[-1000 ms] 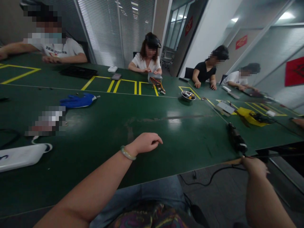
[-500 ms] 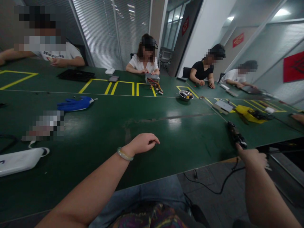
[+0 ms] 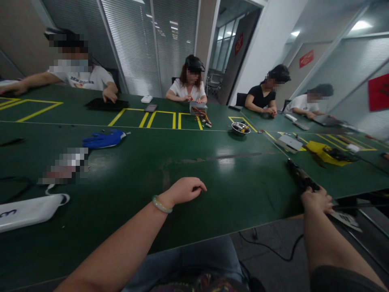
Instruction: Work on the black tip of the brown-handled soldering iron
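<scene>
My left hand (image 3: 187,190) is over the green table (image 3: 212,215), with a pale bangle (image 3: 161,205) on its wrist. Its fingers bend loosely, a gap shows beside the thumb, and nothing is in it. At the table's near edge on the right, my right hand (image 3: 316,199) is closed around the rear of a long black tool (image 3: 300,175), which looks like a corded electric screwdriver. Its narrow end points away from me, to the left. My palm and fingers cover the rear of the tool, so its exact kind is unclear.
To the left lie a blue glove (image 3: 103,139) and a white power bank (image 3: 30,213). Farther off are a metal bowl of small parts (image 3: 241,129), a grey power supply with wires (image 3: 198,107) and a yellow bag (image 3: 326,155). Several people sit across the table. A cable (image 3: 273,254) hangs below.
My right hand has gone from touching the black tool with a finger to wrapping around it, and the tool has shifted slightly. My left hand has stayed about where it was.
</scene>
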Available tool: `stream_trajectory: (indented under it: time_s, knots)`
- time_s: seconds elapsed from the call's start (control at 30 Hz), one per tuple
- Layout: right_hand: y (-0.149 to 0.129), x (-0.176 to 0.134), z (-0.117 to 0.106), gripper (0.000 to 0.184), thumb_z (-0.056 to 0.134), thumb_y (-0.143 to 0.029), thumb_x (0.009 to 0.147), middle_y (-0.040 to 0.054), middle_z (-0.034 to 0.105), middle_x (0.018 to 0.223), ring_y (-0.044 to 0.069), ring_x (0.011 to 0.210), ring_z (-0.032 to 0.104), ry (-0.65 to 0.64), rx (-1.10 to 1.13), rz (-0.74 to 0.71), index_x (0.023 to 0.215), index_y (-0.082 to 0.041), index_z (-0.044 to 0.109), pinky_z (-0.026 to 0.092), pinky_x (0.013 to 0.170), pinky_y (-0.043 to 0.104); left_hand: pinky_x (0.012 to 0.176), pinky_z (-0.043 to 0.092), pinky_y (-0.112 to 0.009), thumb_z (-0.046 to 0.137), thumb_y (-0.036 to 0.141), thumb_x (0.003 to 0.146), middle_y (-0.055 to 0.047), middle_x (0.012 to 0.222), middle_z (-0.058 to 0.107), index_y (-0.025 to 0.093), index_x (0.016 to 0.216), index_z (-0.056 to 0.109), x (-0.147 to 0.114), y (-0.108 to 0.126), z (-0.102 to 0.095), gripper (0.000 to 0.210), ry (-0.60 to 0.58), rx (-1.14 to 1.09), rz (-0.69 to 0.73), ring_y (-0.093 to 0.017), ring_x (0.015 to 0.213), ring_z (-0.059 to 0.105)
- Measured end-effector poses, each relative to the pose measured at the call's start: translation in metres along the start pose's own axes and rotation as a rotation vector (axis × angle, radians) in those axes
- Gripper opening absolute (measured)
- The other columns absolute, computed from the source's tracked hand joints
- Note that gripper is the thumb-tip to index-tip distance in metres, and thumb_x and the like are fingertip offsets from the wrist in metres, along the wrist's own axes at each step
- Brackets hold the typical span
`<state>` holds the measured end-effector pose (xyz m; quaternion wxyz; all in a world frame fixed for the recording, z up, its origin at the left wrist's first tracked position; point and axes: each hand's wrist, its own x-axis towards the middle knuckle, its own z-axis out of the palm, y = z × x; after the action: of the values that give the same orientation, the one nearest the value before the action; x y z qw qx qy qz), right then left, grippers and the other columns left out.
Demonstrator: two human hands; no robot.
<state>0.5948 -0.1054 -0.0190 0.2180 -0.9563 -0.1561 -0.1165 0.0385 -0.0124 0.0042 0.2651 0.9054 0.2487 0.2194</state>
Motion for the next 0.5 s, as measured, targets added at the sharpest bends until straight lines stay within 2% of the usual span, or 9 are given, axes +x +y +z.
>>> stream_trajectory:
  time_s: [0.13,0.27,0.4,0.5]
  knots:
    - [-0.021,-0.007,0.008,0.051,0.041,-0.048,0.090,0.0203,0.044,0.132,0.040,0.123,0.040,-0.042,0.053,-0.004,0.136,-0.028,0.047,0.026,0.094,0.058,0.082,0.046,-0.025,0.049,0.020,0.089,0.000,0.098,0.068,0.025,0.103,0.069,0.004,0.000,0.002,0.025,-0.014,0.004,0.018,-0.015,0.090,0.062]
    - [-0.072,-0.045,0.018,0.044,0.045,-0.046,0.090,0.0125,0.049,0.127,0.034,0.117,0.045,-0.063,0.076,-0.164,0.132,-0.034,0.051,0.029,0.093,0.053,0.081,0.046,-0.025,0.049,0.019,0.089,0.000,0.099,0.068,0.026,0.103,0.069,0.007,0.003,0.004,0.025,-0.022,0.011,0.045,-0.015,0.089,0.062]
    - [-0.147,-0.121,0.016,0.037,0.046,-0.037,0.092,0.0087,0.050,0.123,0.029,0.110,0.045,-0.155,0.166,-0.507,0.128,-0.032,0.056,0.030,0.091,0.048,0.081,0.046,-0.025,0.049,0.019,0.089,0.000,0.098,0.068,0.025,0.103,0.069,0.006,0.006,0.004,0.026,-0.007,0.012,0.063,-0.015,0.090,0.062]
    - [-0.206,-0.205,0.012,0.033,0.038,-0.025,0.096,0.0081,0.058,0.106,0.025,0.105,0.046,-0.297,0.306,-0.932,0.115,-0.027,0.065,0.029,0.093,0.044,0.084,0.047,-0.027,0.048,0.018,0.089,-0.001,0.098,0.068,0.025,0.104,0.069,0.003,0.005,0.001,0.027,0.056,0.013,0.044,-0.015,0.091,0.062]
